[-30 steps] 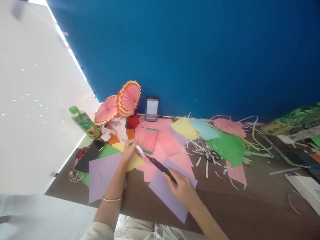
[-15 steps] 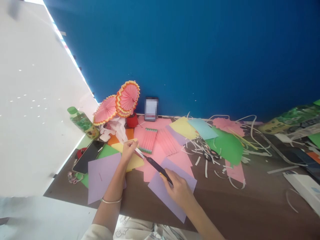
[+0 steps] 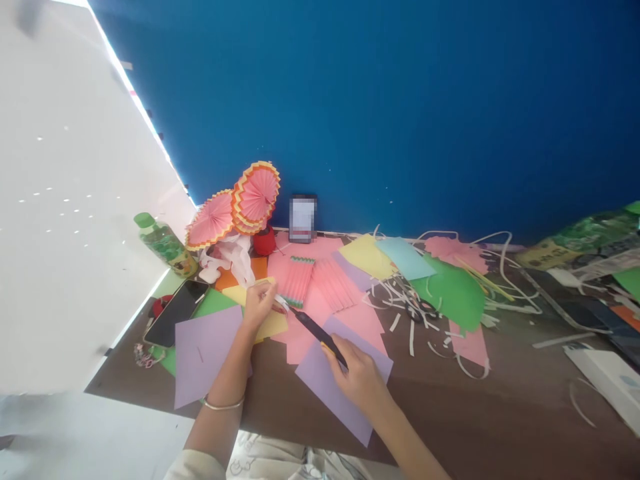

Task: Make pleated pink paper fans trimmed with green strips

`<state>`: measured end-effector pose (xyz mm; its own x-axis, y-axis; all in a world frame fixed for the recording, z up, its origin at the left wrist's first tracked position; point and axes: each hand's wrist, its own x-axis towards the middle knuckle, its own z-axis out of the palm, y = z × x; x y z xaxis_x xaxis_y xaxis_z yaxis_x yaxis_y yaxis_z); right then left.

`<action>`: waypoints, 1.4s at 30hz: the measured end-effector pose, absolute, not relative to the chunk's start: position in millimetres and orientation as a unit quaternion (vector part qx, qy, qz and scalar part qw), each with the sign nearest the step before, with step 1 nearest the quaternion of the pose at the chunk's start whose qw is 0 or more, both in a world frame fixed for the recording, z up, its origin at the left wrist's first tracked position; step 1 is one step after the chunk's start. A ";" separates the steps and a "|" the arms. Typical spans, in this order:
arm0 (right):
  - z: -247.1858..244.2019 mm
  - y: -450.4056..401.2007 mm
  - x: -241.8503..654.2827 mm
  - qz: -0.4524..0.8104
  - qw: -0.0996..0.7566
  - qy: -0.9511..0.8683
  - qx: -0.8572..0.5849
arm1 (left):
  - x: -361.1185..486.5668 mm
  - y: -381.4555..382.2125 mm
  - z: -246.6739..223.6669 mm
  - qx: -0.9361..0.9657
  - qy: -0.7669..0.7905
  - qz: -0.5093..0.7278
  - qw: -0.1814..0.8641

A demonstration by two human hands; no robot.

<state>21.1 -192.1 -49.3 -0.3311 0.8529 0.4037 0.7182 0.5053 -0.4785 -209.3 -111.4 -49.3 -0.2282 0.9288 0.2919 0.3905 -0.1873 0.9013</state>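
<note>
Black, long-bodied tool point(image 3: 320, 335) with a yellow detail near its grip, shown above the papers at the front middle of the table point(image 3: 450, 417), slanting from your right hand point(image 3: 363, 377) up toward your left. Your right fingers are wrapped around its rear end; its narrow front end points at a white strip point(image 3: 281, 302) projecting from your left hand point(image 3: 259, 304), whose fingers are closed in a pinch on that strip. Whether tip and strip touch cannot be told. Below the tool lie pink sheets point(image 3: 296, 343) and a purple sheet point(image 3: 327, 392); a second purple sheet point(image 3: 204, 359) lies partly beneath your left forearm, and yellow paper point(image 3: 273, 325) lies under your left hand. Just beyond the tool, note a pink pleated stack with green ends point(image 3: 299, 283), beside a paler pleated sheet point(image 3: 334, 285). At the back left, two pleated paper rosettes point(image 3: 257, 195) stand near a green-capped bottle point(image 3: 167, 247) and a red object point(image 3: 264, 241); an upright phone point(image 3: 303, 219) leans against the blue wall point(image 3: 375, 113). To your right, scissors point(image 3: 415, 311) lie among white paper scraps point(image 3: 412, 339), near a green sheet point(image 3: 455, 297).
</note>
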 end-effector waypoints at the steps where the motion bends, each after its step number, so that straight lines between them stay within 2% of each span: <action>1: -49.5 -192.0 21.5 0.109 0.315 -0.808 -0.486 | -209.2 -112.4 -49.3 0.579 0.582 0.514 0.247; 4: -49.7 -191.7 22.1 0.115 0.314 -0.809 -0.483 | -210.4 -112.7 -51.7 0.572 0.593 0.508 0.252; 10: -53.1 -190.5 21.3 0.103 0.312 -0.818 -0.472 | -217.1 -107.8 -56.5 0.491 0.566 0.535 0.392; 17: -60.9 -190.1 23.9 0.109 0.323 -0.815 -0.469 | -216.2 -103.6 -67.6 0.388 0.526 0.581 0.486; 25: -49.5 -193.4 24.2 0.099 0.337 -0.815 -0.460 | -205.6 -106.4 -60.0 0.278 0.449 0.601 0.599; 35: -35.6 -196.1 55.1 0.085 0.339 -0.805 -0.480 | -200.5 -105.1 -50.3 0.089 0.303 0.707 0.633; 39: -27.8 -202.1 79.8 0.121 0.393 -0.702 -0.581 | -196.1 -105.3 -48.0 0.101 0.272 0.721 0.629; 42: -23.2 -207.2 84.8 0.204 0.417 -0.607 -0.645 | -189.1 -105.9 -51.6 0.152 0.291 0.720 0.612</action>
<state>84.8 -207.2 -23.2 0.1808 0.9530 0.2429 0.6129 0.0839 -0.7857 -189.1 -105.9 -51.6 -0.2051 0.9691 -0.1370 -0.7924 -0.0823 0.6044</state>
